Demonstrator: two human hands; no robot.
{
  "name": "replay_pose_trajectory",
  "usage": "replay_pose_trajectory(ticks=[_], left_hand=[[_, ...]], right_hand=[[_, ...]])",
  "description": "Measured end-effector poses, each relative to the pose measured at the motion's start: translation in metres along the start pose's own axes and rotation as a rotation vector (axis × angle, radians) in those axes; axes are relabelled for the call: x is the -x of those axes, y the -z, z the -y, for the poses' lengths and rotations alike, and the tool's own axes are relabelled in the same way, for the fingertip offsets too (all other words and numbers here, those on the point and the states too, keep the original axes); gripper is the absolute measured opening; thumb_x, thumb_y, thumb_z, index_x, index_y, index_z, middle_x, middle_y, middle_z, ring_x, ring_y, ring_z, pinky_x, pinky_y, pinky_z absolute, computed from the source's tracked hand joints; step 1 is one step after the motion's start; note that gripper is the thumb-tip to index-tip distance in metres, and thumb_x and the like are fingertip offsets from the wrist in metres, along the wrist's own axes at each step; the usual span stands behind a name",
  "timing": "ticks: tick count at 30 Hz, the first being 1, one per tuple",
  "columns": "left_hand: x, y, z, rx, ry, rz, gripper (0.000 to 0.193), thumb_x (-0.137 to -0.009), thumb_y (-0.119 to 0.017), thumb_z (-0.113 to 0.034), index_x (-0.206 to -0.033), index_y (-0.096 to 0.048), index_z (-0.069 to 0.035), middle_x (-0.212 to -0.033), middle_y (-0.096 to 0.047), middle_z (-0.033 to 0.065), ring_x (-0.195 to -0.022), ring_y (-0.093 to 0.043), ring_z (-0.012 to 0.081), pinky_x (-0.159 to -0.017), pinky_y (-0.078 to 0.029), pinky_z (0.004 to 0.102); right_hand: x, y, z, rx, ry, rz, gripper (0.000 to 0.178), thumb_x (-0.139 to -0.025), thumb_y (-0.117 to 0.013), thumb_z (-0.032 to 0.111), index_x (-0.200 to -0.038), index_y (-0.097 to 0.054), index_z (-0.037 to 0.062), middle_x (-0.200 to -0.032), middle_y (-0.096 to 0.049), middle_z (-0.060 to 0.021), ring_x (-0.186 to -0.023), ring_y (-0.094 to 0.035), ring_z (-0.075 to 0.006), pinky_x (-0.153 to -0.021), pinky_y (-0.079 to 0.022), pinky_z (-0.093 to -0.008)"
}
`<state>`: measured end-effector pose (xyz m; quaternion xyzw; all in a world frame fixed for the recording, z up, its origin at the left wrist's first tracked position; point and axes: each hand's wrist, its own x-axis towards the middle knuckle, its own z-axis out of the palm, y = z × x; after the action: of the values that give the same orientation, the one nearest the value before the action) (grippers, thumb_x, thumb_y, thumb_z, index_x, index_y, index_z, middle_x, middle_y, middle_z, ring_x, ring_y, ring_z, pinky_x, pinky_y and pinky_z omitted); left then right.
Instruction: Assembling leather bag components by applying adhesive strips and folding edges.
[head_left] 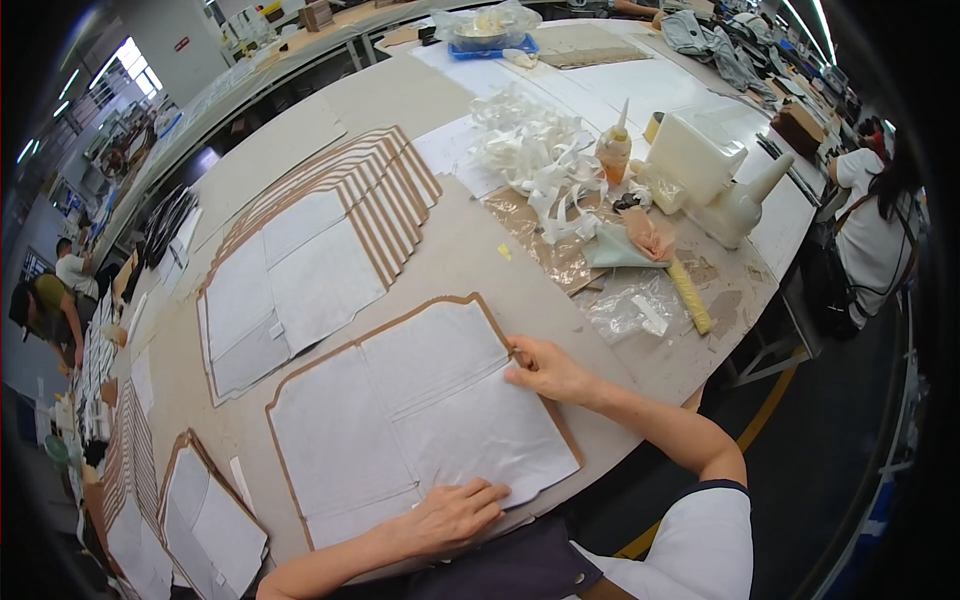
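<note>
A white-lined panel with a brown border (400, 385) lies flat on the table before me. Its seams divide it into several sections. At its right edge, my right hand (548, 370) is closed, thumb and forefinger pinching the border. My left hand (455, 515) rests palm down on the panel's near edge, its fingers stretched out over the white lining. Beyond the panel, a fanned stack of similar brown-edged panels (300, 250) lies overlapped in steps.
More panels (195, 510) lie at the lower left. Right of centre are white strips (530, 150), a glue bottle with a nozzle (613, 150), a translucent jug (695, 150), a squeeze bottle (740, 210) and a yellow-handled brush (690, 297). A person (875, 230) is at the far right.
</note>
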<state>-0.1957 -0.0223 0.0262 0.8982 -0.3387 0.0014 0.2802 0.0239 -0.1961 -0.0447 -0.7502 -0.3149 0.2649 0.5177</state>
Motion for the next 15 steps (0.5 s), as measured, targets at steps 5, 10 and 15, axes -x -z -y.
replay_pose_trajectory(ticks=[5, 10, 15], left_hand=[[-0.045, 0.035, 0.031, 0.267, 0.229, 0.027, 0.017, -0.098, -0.062, -0.020, -0.100, -0.069, -0.005, -0.096, -0.074, 0.0076, -0.074, -0.071, 0.0205, -0.063, -0.056, 0.0329], [-0.174, 0.063, 0.138, 0.299, 0.439, -0.453, 0.022, -0.099, -0.062, -0.019, -0.110, -0.072, -0.003, -0.091, -0.074, 0.0047, -0.079, -0.067, 0.0092, -0.065, -0.050, 0.0245], [-0.299, 0.083, 0.227, -0.014, 0.241, -0.775, 0.027, -0.094, -0.066, -0.018, -0.114, -0.070, -0.001, -0.102, -0.074, 0.0125, -0.089, -0.070, 0.0171, -0.075, -0.055, 0.0311]], right_hand=[[0.006, 0.063, 0.036, -0.030, -0.119, 0.006, 0.031, -0.097, -0.063, 0.015, -0.123, -0.062, -0.0018, -0.082, -0.069, -0.0044, -0.070, -0.064, -0.0087, -0.059, -0.052, -0.0251], [-0.039, 0.150, 0.043, 0.152, 0.065, -0.588, 0.020, -0.089, -0.066, 0.014, -0.102, -0.072, 0.0002, -0.083, -0.073, -0.0079, -0.075, -0.068, -0.0147, -0.071, -0.052, -0.0312], [-0.102, 0.165, 0.029, 0.497, 0.279, -0.763, 0.022, -0.085, -0.071, 0.021, -0.099, -0.073, 0.0042, -0.097, -0.072, -0.0088, -0.098, -0.064, -0.0235, -0.083, -0.049, -0.0382]])
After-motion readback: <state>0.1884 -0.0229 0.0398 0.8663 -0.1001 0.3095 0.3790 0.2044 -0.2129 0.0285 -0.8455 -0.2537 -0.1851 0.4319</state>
